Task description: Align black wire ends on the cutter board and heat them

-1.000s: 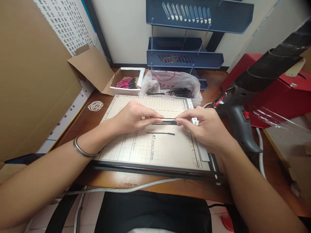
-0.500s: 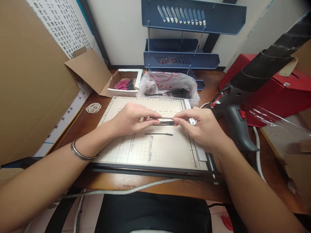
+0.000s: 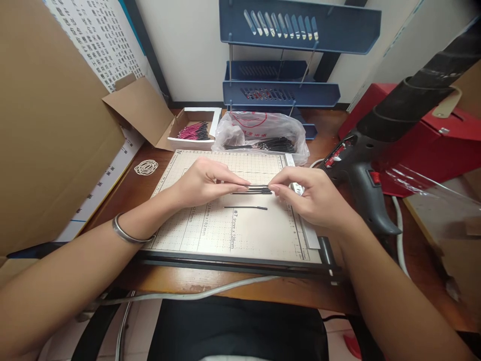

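My left hand [image 3: 205,181] and my right hand [image 3: 311,193] both pinch a small bundle of thin black sticks [image 3: 257,190], one hand at each end, just above the beige gridded cutting board [image 3: 240,230]. The fingers of both hands are pressed together on the bundle. A single black stick [image 3: 245,207] lies loose on the board just below the bundle. A metal bangle [image 3: 128,235] is on my left wrist.
Behind the board sit a clear plastic bag of black sticks [image 3: 263,135] and a white box of pink-tipped sticks [image 3: 193,130]. A black heat gun [image 3: 370,180] and a red box [image 3: 424,145] stand at right. Rubber bands [image 3: 146,167] lie at left beside brown cardboard [image 3: 48,125]. Blue trays [image 3: 281,90] stand at the back.
Both hands stay pinched on the bundle with only slight finger shifts; the view has moved a little.
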Motion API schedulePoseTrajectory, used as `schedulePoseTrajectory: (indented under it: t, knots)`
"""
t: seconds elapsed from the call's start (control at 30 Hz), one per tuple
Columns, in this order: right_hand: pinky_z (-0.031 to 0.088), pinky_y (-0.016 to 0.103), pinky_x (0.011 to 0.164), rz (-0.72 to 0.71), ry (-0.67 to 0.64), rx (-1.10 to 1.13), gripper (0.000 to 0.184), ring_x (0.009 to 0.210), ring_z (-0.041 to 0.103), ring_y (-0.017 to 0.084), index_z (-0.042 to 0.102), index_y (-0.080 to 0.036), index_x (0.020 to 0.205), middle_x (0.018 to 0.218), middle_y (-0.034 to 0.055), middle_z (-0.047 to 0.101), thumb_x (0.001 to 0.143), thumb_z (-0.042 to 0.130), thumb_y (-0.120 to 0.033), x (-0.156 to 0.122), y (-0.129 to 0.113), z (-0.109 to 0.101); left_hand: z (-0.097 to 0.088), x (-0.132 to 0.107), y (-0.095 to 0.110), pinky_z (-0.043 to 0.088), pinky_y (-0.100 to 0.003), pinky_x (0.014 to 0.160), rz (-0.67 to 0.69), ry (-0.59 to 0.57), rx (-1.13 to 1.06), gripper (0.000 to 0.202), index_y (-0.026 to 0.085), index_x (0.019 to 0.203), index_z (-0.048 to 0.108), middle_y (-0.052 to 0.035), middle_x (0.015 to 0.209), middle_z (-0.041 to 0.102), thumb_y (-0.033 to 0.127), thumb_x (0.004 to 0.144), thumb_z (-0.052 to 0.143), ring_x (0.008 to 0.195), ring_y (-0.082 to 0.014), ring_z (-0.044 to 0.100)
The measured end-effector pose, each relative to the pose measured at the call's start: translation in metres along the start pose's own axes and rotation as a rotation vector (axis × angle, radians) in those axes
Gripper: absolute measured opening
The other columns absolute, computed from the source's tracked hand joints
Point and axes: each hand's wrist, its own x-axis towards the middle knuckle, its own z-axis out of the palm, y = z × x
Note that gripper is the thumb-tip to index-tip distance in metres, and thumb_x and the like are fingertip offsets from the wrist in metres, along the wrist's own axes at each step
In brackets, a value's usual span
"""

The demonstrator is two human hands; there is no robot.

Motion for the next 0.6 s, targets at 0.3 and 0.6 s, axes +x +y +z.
schedulePoseTrajectory:
  t: [0.3,0.6]
  knots:
    - [0.046,0.025,0.064,0.018,0.029,0.076,0.012,0.069,0.063,0.011,0.068,-0.019,0.082,0.075,-0.0014,0.07,0.093,0.064,-0.022,-0.002,0.001,0.002,0.003,0.001,0.005,0.06,-0.018,0.062,-0.099,0.038,-0.148,0.011,0.021,0.093,0.085,-0.0045,0.083,0.082,0.017,0.084,0.08,0.07,-0.0149,0.077]
    - [0.046,0.03,0.073,-0.002,0.054,-0.072,0.013,0.076,0.067,0.015,0.073,-0.021,0.084,0.084,0.0009,0.075,0.093,0.065,-0.025,-0.001,0.011,0.002,-0.001,0.0,0.002,0.047,-0.019,0.05,0.093,0.014,0.18,0.008,0.017,0.091,0.083,-0.0042,0.079,0.081,0.018,0.087,0.076,0.06,-0.0106,0.069]
